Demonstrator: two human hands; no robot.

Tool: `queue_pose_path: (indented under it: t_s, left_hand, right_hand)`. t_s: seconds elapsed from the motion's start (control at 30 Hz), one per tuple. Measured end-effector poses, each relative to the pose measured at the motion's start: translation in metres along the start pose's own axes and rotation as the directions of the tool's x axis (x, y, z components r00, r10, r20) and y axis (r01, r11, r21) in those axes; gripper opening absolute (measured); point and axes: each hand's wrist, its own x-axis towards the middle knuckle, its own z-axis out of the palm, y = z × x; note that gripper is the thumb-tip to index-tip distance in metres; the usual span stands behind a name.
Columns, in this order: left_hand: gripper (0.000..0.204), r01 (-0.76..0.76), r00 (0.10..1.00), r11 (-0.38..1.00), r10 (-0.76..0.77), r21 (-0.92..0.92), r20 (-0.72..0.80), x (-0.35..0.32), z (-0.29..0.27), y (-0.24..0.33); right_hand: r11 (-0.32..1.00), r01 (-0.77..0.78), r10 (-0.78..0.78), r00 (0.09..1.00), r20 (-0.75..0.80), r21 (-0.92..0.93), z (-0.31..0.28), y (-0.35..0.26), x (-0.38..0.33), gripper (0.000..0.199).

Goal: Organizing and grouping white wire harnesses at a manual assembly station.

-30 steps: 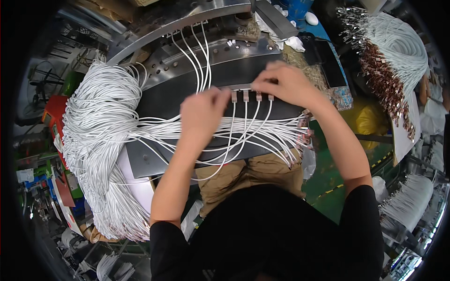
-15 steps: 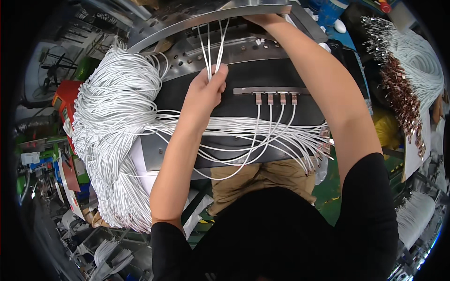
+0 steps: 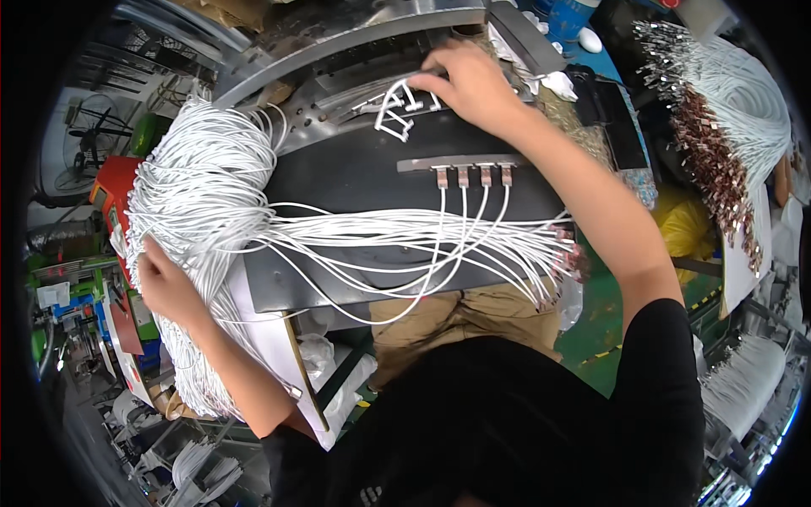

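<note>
While my right hand [image 3: 473,80] pinches a white branched plastic piece [image 3: 412,106] near the black table's [image 3: 329,169] far edge, my left hand [image 3: 169,287]'s at the big white cable bundle [image 3: 203,177], can't tell if it's gripping any.

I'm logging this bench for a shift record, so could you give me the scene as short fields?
Left hand: at the large white cable pile, fingers curled; grip unclear
Right hand: beyond the metal bar, seemingly pinching a white branched piece
Connectors: four in a row along the bar, each with a white cable
Work surface: dark, with white cables lying across it
Far right: another bundle of white cables, partly red-brown
</note>
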Motion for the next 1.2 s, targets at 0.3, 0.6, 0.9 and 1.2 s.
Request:
queue_pose_path:
  t_s: [0.3, 0.6, 0.9, 1.2]
  left_hand:
    - [0.037, -0.453, 0.451, 0.409, 0.871, -0.792, 0.192, -0.2, 0.007, 0.183]
    - [0.012, -0.423, 0.533, 0.608, 0.767, -0.672, 0.358, -0.168, 0.035, 0.188]
    - [0.033, -0.465, 0.639, 0.735, 0.665, -0.494, 0.387, -0.074, 0.127, 0.232]
    - [0.037, -0.115, 0.577, 0.76, 0.575, -0.639, 0.58, -0.045, 0.159, 0.238]
  right_hand:
    - [0.999, -0.049, 0.054, 0.923, 0.381, -0.022, -0.095, -0.018, -0.105, 0.026]
    - [0.984, 0.03, -0.045, 0.995, 0.084, 0.173, -0.025, 0.007, -0.034, 0.029]
    - [0.934, -0.025, 0.094, 0.98, -0.177, 0.355, 0.074, 0.085, 0.116, 0.026]
    - [0.996, 0.067, -0.065, 0.997, 0.034, -0.06, 0.069, 0.078, 0.099, 0.031]
